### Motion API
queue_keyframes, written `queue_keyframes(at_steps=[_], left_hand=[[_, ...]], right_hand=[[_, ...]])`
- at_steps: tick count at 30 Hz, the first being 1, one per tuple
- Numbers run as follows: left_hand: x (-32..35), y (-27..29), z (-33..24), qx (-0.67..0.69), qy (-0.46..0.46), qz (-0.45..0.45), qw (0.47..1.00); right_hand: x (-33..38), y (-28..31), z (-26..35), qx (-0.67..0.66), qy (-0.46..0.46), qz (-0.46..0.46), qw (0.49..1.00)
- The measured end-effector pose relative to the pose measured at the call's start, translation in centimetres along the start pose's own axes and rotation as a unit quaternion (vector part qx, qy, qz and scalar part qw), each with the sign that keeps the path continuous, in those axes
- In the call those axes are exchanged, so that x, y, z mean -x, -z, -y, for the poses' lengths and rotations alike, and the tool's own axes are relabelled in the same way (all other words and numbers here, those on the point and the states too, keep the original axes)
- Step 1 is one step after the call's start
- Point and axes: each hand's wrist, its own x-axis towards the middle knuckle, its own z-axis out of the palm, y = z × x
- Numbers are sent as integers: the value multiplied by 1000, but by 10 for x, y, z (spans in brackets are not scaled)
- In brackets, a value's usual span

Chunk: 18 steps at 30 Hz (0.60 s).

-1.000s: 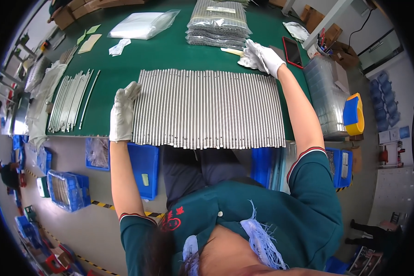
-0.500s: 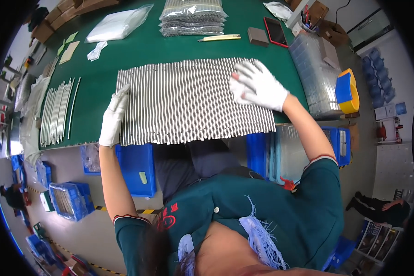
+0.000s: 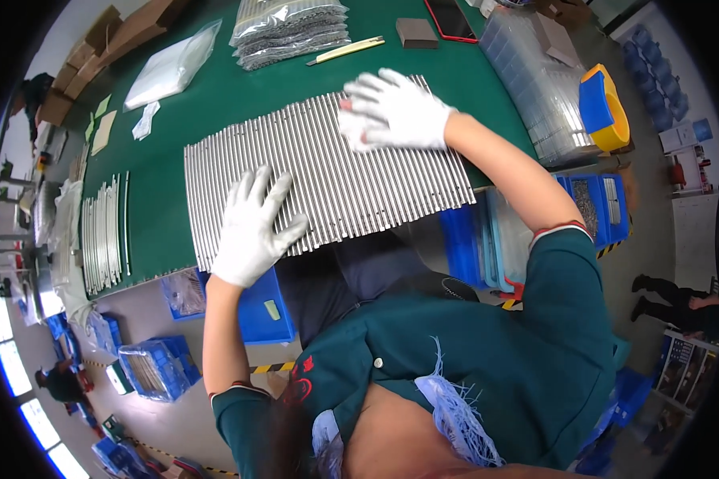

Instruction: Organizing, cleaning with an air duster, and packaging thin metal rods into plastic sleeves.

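Many slim silvery metal rods [image 3: 319, 160] lie side by side in a wide sheet on the green table, reaching its near edge. My left hand [image 3: 252, 227], in a white glove, rests flat on the left part of the sheet with fingers spread. My right hand [image 3: 399, 112], also gloved, lies over the upper right part, fingers stretched out and slightly blurred. A reddish fingertip shows at that glove; what is under the palm is hidden. To the left lies a smaller group of loose rods [image 3: 102, 235], one a little apart.
Beyond the sheet are a stack of bagged rods [image 3: 291, 36], a yellow cutter knife [image 3: 347, 50], a grey-brown block [image 3: 417, 33] and a red-edged phone [image 3: 453, 17]. Clear plastic packs [image 3: 527, 88] and a yellow-blue tape roll [image 3: 605, 108] stand at right. Blue bins [image 3: 268, 307] sit below.
My left hand has moved from the sheet's left edge onto its top, fingers now spread. My right hand has slid left across the rods. The whole view has shifted and turned somewhat.
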Motion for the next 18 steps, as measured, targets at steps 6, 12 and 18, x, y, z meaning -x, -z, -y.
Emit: queue_keyframes(at_steps=[6, 12, 18], left_hand=[[-30, -24, -15, -6, -35, 1, 999], [-49, -25, -42, -11, -54, 15, 998], [-87, -44, -83, 21, -98, -11, 995]], right_hand=[[-16, -10, 12, 58, 20, -40, 997], [51, 10, -16, 24, -19, -2, 1000], [68, 10, -32, -2, -102, 15, 995]])
